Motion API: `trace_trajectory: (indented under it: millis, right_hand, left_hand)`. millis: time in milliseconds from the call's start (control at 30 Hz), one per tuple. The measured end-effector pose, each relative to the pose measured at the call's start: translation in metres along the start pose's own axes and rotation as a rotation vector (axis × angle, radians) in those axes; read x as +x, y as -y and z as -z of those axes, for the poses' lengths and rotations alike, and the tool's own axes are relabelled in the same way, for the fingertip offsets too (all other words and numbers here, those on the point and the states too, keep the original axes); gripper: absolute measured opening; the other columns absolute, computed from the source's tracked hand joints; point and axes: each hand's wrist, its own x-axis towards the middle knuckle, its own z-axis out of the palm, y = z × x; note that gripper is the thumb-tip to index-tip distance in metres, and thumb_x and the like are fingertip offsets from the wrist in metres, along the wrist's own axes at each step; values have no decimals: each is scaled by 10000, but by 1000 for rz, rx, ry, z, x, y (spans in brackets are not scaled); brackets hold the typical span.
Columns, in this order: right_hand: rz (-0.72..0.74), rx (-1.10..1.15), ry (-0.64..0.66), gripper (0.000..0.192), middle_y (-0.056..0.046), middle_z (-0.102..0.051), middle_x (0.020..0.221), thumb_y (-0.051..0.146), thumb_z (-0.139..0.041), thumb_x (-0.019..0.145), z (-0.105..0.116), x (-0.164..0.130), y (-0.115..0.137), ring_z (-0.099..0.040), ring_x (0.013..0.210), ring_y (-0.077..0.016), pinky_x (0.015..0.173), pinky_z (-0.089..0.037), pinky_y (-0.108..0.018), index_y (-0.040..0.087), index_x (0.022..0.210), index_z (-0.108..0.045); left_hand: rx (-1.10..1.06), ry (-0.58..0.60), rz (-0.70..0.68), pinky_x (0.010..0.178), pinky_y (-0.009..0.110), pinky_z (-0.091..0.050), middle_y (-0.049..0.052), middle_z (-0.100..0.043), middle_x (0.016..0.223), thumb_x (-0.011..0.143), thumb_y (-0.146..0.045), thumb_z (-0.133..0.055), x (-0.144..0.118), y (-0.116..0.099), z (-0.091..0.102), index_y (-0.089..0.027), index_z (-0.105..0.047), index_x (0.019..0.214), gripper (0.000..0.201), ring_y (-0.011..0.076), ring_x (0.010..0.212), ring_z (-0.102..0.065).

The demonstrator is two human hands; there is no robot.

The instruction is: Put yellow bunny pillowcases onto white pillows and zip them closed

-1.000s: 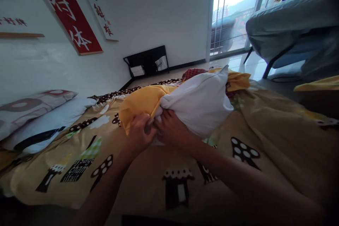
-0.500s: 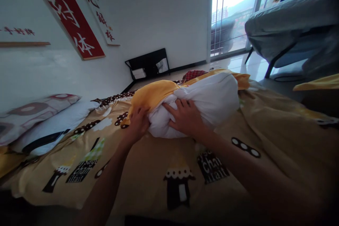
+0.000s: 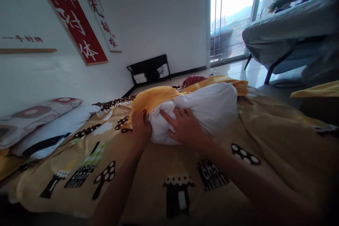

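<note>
A white pillow (image 3: 217, 106) lies across the bed, its left part tucked inside a yellow pillowcase (image 3: 156, 96). More yellow cloth shows behind the pillow. My left hand (image 3: 141, 130) is closed on the pillowcase's edge at the left; its fingertips are partly hidden in the folds. On the bunched white part, my right hand (image 3: 186, 125) presses and grips the pillow, index finger stretched toward the case opening and the other fingers bent into the fabric.
A tan patterned bedspread (image 3: 148, 180) lies under everything. At the left are a patterned pillow (image 3: 39, 114) and a white one (image 3: 58, 127). A red plaid cloth (image 3: 194, 80) lies behind the yellow cloth. A covered table (image 3: 286, 24) stands right, near the glass door.
My left hand has shifted slightly right along the pillowcase edge, and its fingers are curled in more. My right index finger reaches further left. The view has tilted up a little.
</note>
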Motion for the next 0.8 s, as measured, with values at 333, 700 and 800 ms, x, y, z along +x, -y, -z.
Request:
trace_trajectory:
  millis: [333,700,800]
  right_hand:
    - [78,37,37,480,-136,-586,1020,222,-395,919,-17,14,33,-523,892,-262,725,-378,-392,218,1398,-428]
    - [-38,55,110,298,-180,-626,980,153,-361,912,-12,37,26,-566,919,-287,659,-419,-352,131,984,-650]
    - [-79,47,70,279,-170,-622,957,168,-370,912,-12,35,24,-568,904,-280,662,-421,-346,146,946,-646]
  left_hand:
    - [-106,-26,228,722,322,-449,58,-596,833,621,-149,-443,-19,-1,2,-191,-579,913,325,217,804,-541]
    - [62,-69,-84,796,364,-435,66,-554,772,792,-191,-476,-49,6,11,-202,-540,838,79,226,804,-551]
    - [79,-92,164,828,403,-435,81,-528,825,783,-189,-472,-47,23,2,-191,-510,871,96,250,857,-546]
